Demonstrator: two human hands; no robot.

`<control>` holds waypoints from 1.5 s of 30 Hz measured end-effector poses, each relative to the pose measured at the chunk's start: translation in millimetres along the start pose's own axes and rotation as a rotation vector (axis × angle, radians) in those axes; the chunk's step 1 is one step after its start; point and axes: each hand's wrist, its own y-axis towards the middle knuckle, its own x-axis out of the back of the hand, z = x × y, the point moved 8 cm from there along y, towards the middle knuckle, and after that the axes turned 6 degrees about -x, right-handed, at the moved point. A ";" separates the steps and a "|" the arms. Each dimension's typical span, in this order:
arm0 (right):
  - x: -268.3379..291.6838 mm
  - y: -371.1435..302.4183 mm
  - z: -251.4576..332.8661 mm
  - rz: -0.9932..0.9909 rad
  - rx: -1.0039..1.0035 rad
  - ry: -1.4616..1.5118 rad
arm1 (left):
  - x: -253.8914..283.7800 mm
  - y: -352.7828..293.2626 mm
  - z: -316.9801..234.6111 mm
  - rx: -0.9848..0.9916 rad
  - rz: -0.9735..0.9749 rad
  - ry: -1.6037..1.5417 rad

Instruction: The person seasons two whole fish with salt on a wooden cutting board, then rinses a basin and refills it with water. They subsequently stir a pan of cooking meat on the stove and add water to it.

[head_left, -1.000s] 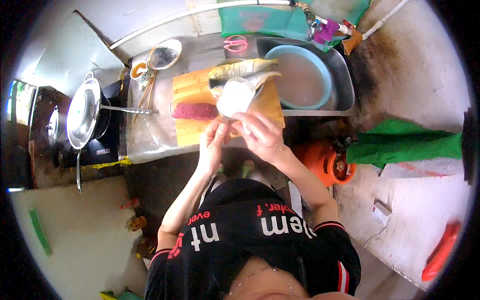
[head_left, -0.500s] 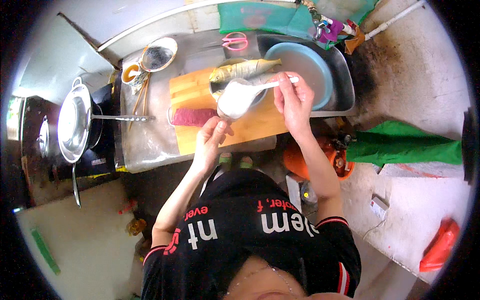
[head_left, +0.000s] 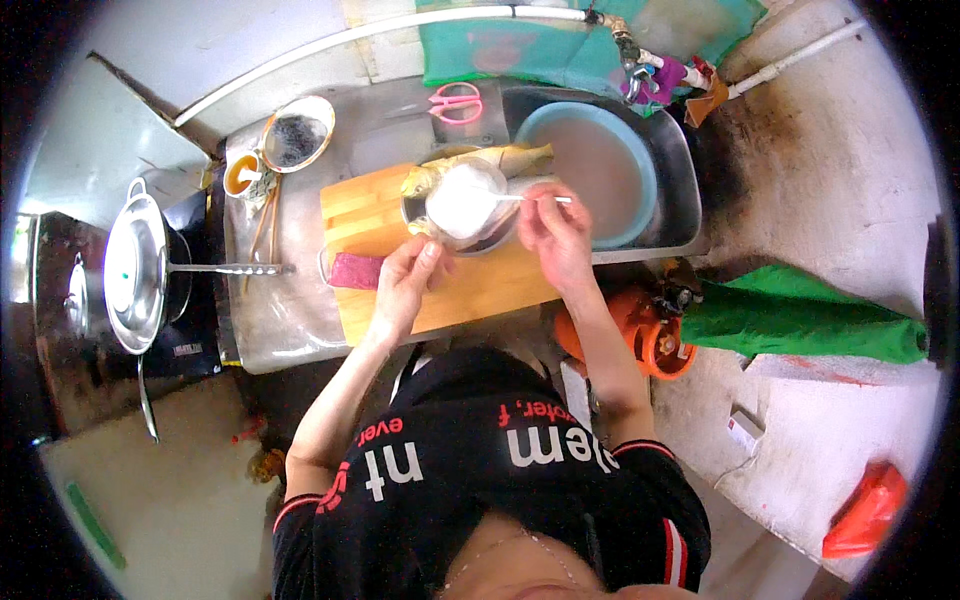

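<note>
My left hand (head_left: pixel 405 280) is closed on the near edge of a clear round tub (head_left: pixel 463 222) heaped with white powder. Between the fingers of my right hand (head_left: pixel 556 235) is the handle of a white spoon (head_left: pixel 512 198), which reaches toward the powder; its bowl does not stand out against the white. The tub hangs over a metal bowl (head_left: pixel 497 243) on a wooden cutting board (head_left: pixel 470 300). A yellowish whole fish (head_left: pixel 525 157) lies across the bowl's far side, its head partly covered by the tub. Left of my left hand, a dark red slab (head_left: pixel 355 270) rests on the board.
Pink-handled scissors (head_left: pixel 456 104) lie behind the board. A blue basin (head_left: pixel 648 190) of cloudy water stands in the sink (head_left: pixel 685 200). To the left are a patterned bowl (head_left: pixel 325 120), a cup (head_left: pixel 240 176), chopsticks (head_left: pixel 266 230) and a wok (head_left: pixel 135 270). An orange gas cylinder (head_left: pixel 665 352) stands below right.
The whole view has shifted a little. Against the board, the tub has moved away from me, nearer the fish. My right hand and the spoon have drawn slightly closer to the tub.
</note>
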 end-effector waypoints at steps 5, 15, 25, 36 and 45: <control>18.7 10.6 6.1 0.020 -0.042 0.039 | -13.3 5.5 3.4 0.001 -0.047 0.011; 39.1 23.4 44.8 -0.099 0.107 -0.084 | -29.5 4.4 11.3 -0.011 -0.131 0.088; 17.6 20.0 27.0 -0.110 0.149 -0.309 | -16.5 -1.1 18.3 -0.078 -0.162 0.283; 32.1 26.3 2.2 -0.194 -0.039 -0.037 | -7.2 0.2 16.3 -0.012 -0.137 0.086; 28.0 23.7 -46.1 -0.198 -0.196 0.220 | 0.6 -3.0 17.7 0.000 -0.141 0.083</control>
